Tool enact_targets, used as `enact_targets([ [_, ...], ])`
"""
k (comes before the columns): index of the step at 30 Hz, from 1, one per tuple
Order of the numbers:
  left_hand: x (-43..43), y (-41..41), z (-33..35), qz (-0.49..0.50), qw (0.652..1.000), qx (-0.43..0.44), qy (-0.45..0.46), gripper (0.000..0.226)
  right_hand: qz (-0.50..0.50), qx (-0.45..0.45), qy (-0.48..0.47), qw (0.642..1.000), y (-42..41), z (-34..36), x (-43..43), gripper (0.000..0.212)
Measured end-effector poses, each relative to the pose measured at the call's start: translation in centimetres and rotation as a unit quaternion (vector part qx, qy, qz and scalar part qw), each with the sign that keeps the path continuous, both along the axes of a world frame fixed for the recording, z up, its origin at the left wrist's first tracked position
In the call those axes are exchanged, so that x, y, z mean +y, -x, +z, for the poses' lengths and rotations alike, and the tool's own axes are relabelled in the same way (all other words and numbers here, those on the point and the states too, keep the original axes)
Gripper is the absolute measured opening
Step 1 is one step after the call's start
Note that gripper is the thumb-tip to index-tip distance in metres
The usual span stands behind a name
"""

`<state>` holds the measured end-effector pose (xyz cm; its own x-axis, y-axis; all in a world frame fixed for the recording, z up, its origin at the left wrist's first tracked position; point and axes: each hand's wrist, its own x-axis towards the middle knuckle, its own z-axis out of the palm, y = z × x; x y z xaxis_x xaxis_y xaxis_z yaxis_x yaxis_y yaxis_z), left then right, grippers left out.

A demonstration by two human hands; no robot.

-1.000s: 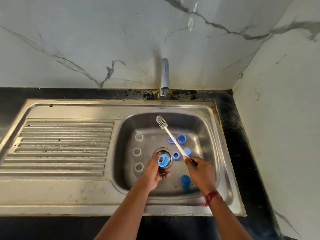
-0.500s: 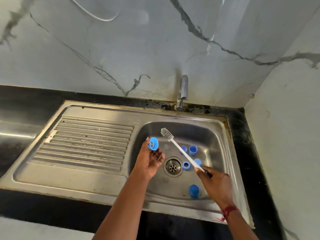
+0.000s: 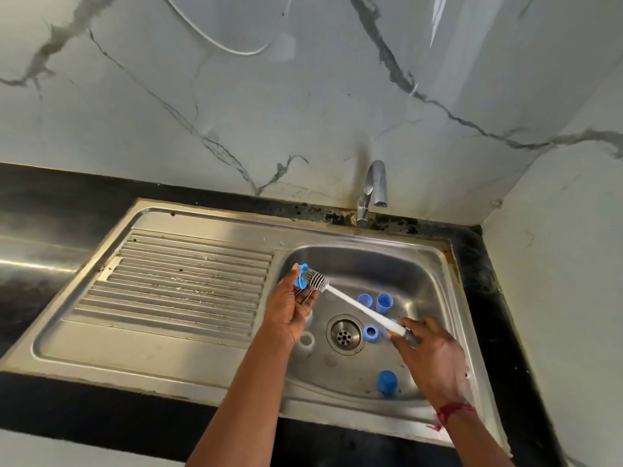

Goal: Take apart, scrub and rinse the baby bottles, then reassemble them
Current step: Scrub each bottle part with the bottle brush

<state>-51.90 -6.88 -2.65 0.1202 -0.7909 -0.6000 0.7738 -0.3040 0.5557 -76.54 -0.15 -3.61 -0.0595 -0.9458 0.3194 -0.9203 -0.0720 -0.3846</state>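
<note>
Five blue parts [image 3: 370, 332] dot the sink [image 3: 371, 251]; left hand [image 3: 289, 313] pinches a sixth [image 3: 298, 280], right hand [image 3: 433, 360] clasps the brush [image 3: 354, 305].

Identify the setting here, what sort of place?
Probably a home kitchen wash-up corner: a stainless steel sink with ribbed drainboard, a tap behind it, set in a black countertop against marble-look walls.

Blue bottle ring [image 3: 298, 278], white brush [image 3: 354, 305], grey-veined white wall [image 3: 303, 112], black counter [image 3: 50, 183], red wrist thread [image 3: 453, 411]
</note>
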Motion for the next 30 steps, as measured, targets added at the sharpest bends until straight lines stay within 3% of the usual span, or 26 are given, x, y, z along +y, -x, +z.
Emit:
enact_targets([
  [8,-1.5,-2.4,-0.3,0.003,0.998,-0.056,0.011,0.025,0.06,0.108,0.083,0.989,-2.4,-0.7,-0.7,0.036],
  [12,-1.6,-3.3,-1.3,0.009,0.998,-0.054,-0.004,0.032,0.099,0.139,0.122,0.978,-2.9,-1.1,-0.4,0.018],
  [14,-1.8,-3.6,-1.5,0.02,0.998,-0.051,-0.003,0.036,0.113,0.153,0.119,0.975,-2.9,-1.1,-0.6,0.032],
  [19,-2.9,-3.6,-0.9,0.039,0.997,-0.057,0.014,0.048,0.112,0.123,0.092,0.982,-2.7,-1.1,-2.2,0.042],
  [25,-3.6,-2.7,-0.9,0.054,0.997,-0.03,0.048,0.041,0.064,0.088,0.027,0.994,-2.3,0.3,-3.4,0.041],
  [30,-3.4,-3.0,-1.5,0.031,0.997,-0.019,0.072,0.04,0.045,0.035,-0.009,0.998,-2.5,1.3,-3.5,0.017],
])
